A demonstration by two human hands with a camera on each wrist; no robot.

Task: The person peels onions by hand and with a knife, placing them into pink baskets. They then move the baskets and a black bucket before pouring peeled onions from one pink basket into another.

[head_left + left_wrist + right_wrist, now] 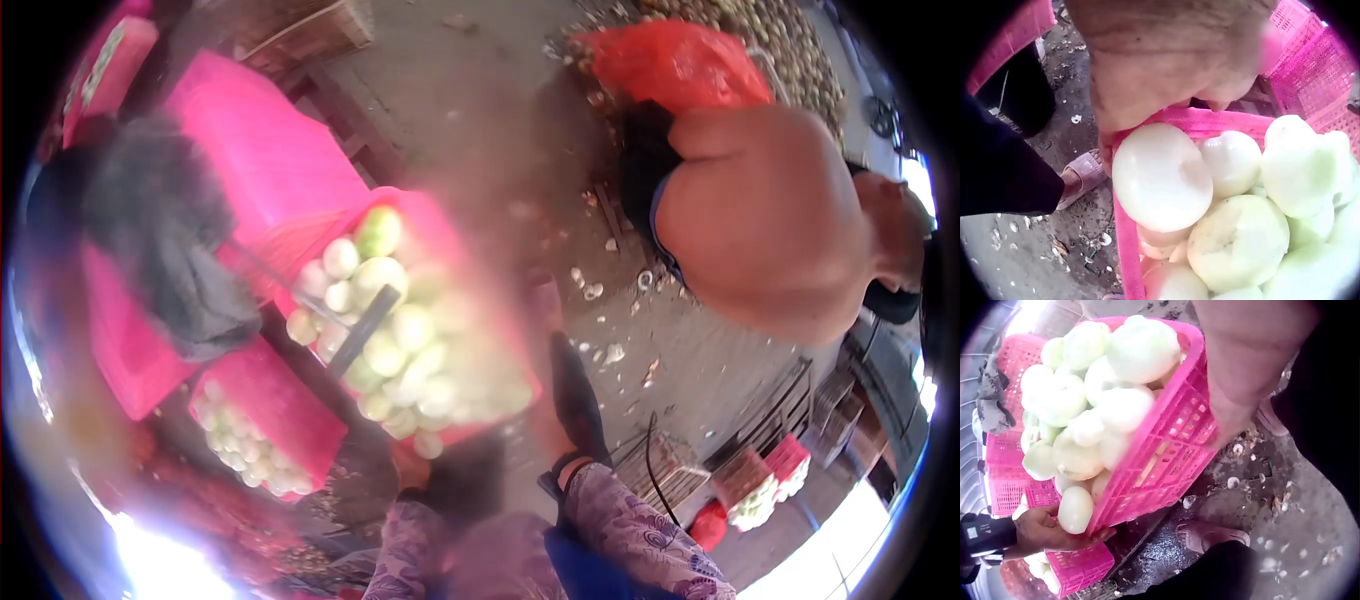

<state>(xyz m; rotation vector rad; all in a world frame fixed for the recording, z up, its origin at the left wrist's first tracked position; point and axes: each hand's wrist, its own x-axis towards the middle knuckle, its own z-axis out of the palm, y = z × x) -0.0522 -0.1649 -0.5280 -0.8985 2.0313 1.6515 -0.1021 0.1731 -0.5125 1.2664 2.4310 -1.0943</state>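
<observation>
A pink plastic crate [1166,453] full of peeled white onions [1079,394] is in front of me, over the floor near my sandalled feet. My left hand [1040,528] grips one end of it, fingers under the rim and thumb side beside an onion. In the left wrist view that same hand [1172,75] reaches over the rim, most fingers out of sight. At the opposite end, my right hand [1238,381] holds the crate's side, its fingertips hidden. In the head view, haze blurs the crate's right part, and a grey bar [363,330] on a thin rod overlaps the onions.
More pink crates [265,150] stand at the left, one with onions [240,440]. A grey cloth [170,240] lies over some. At the right a person [765,220] bends beside a red plastic bag [680,65] and an onion heap [790,40]. Scraps litter the floor [480,110].
</observation>
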